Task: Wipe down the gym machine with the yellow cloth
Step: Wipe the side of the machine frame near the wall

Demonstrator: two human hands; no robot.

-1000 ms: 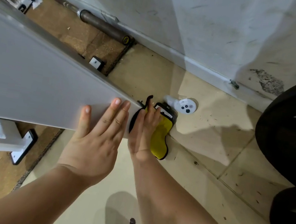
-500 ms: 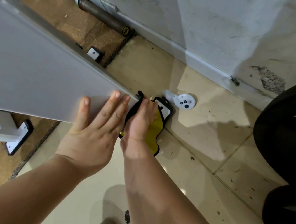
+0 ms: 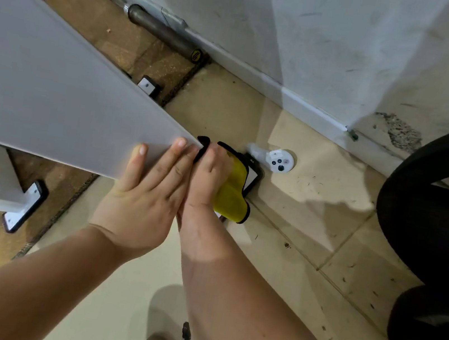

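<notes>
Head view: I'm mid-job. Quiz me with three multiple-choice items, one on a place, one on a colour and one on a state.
1. Where does the white controller lie?
A. on a shelf
B. on the floor tiles
C. in a bucket

2. What colour is the edge trim of the yellow cloth?
A. red
B. black
C. white

3. How is the left hand placed?
A. flat, fingers straight, on the grey pad
B. curled round a bottle
C. hanging idle, touching nothing

Answers:
1 B: the controller sits on bare tile just beyond the cloth.
2 B: a black border runs along the cloth's edge.
3 A: the palm and straight fingers rest on the pad's end.
</notes>
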